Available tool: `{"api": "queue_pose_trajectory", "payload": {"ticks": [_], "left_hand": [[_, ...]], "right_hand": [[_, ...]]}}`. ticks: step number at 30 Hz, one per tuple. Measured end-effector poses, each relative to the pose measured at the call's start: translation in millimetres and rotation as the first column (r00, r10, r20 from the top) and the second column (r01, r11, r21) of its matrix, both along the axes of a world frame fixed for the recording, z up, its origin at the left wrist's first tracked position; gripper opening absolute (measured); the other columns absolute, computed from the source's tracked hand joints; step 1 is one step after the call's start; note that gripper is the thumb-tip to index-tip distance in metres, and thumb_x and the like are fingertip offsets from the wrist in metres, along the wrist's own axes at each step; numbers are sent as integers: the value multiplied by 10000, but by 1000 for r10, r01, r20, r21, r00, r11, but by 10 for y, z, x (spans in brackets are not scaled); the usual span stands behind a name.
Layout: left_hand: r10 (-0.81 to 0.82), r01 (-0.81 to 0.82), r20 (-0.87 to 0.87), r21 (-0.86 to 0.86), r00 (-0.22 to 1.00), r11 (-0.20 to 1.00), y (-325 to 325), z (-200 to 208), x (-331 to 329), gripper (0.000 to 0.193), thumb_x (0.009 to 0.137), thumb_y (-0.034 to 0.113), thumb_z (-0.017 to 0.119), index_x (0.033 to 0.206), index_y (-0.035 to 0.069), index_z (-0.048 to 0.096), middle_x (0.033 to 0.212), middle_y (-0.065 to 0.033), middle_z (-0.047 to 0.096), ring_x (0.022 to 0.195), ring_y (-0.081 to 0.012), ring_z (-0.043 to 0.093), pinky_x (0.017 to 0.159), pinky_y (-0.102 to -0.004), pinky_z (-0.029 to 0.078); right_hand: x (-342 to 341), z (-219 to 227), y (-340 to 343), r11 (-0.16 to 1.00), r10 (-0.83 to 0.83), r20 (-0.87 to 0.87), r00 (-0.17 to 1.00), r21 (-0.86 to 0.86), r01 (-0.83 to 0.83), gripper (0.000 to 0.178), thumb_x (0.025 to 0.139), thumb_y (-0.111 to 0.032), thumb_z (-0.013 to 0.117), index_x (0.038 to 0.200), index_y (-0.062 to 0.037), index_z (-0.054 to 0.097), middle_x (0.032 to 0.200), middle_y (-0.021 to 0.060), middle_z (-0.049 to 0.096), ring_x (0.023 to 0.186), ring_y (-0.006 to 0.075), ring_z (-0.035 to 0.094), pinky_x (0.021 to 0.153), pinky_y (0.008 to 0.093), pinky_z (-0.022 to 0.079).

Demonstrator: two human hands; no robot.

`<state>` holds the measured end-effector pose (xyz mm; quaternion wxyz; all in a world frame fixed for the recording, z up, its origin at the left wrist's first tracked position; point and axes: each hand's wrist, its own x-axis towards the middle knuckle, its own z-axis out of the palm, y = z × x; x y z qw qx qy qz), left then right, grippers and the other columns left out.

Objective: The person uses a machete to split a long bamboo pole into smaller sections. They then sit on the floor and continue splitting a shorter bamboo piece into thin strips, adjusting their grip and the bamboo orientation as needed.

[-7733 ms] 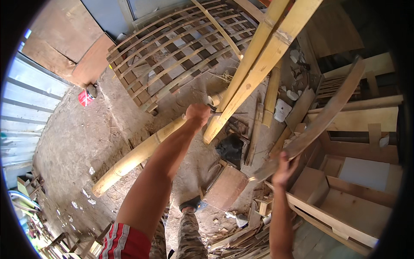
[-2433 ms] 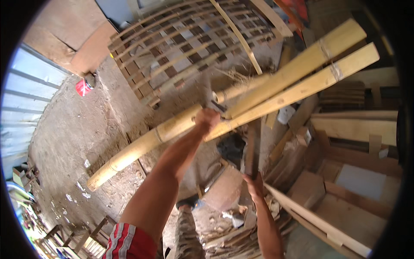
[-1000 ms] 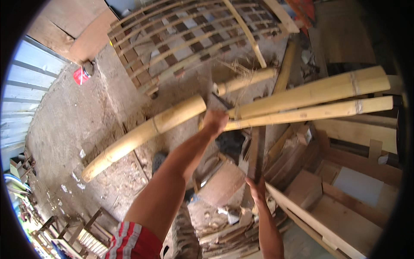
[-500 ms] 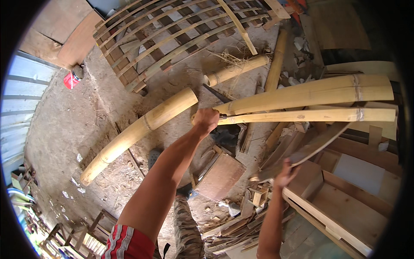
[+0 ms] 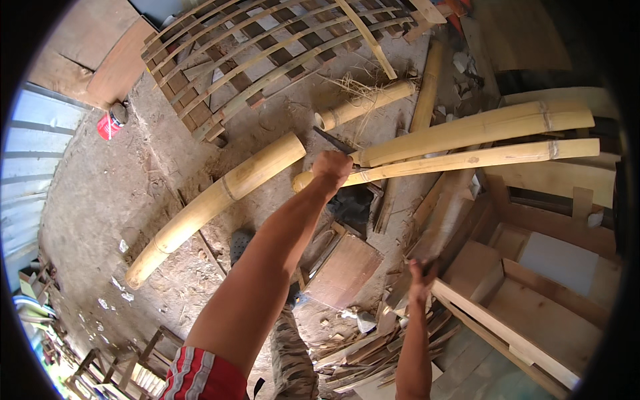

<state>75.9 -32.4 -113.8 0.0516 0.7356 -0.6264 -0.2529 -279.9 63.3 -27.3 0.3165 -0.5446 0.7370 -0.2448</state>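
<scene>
My left hand [image 5: 333,168] is closed in a fist around a dark blade-like tool [image 5: 360,166], mostly hidden by the hand and set in the split of a long bamboo pole. The split parts the pole into an upper half [image 5: 467,132] and a narrower lower half [image 5: 467,160], spread apart toward the right. Low on the right, my right hand [image 5: 421,280] grips a flat wooden board [image 5: 437,230], smeared by motion and held below the bamboo halves.
A cut bamboo length [image 5: 220,197] lies on the floor at left, a shorter one [image 5: 367,105] beyond it. A slatted bamboo frame [image 5: 267,57] is at the back. Wooden drawer boxes [image 5: 533,293] stand at right, scrap wood [image 5: 373,353] below, a red bucket [image 5: 108,125] far left.
My left hand has shifted slightly right and up with the tool. The bamboo halves' right ends have moved up and left. My right hand has swung the board down and left, away from the bamboo.
</scene>
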Motion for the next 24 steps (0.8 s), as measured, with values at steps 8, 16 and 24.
{"api": "queue_pose_trajectory", "payload": {"ticks": [8, 16, 24], "left_hand": [[-27, 27, -2, 54, 1000, 998, 278, 48, 276, 177, 835, 146, 643, 914, 38, 760, 926, -174, 742, 904, -326, 736, 765, -420, 596], [9, -8, 7, -32, 1000, 999, 452, -262, 61, 176, 814, 163, 652, 899, 56, 763, 881, -160, 746, 831, -313, 741, 716, -420, 592], [9, -8, -15, 62, 1000, 998, 575, -270, -22, 182, 815, 146, 644, 915, 53, 765, 881, -167, 745, 827, -303, 744, 717, -418, 595]], "right_hand": [[360, -284, 90, 995, 80, 195, 978, 48, -91, 946, 809, -362, 790, 1483, 68, 284, 1375, 247, 477, 1251, 337, 486, 1073, 413, 387], [261, -38, -177, 916, 277, 25, 961, 296, -271, 595, 760, -417, 777, 1156, -10, 599, 1021, 133, 659, 949, 280, 628, 865, 412, 481], [386, 585, -333, 966, -22, 71, 997, -254, 39, 937, 810, -416, 769, 1426, 167, 367, 1397, 300, 485, 1274, 356, 480, 1104, 377, 342]]}}
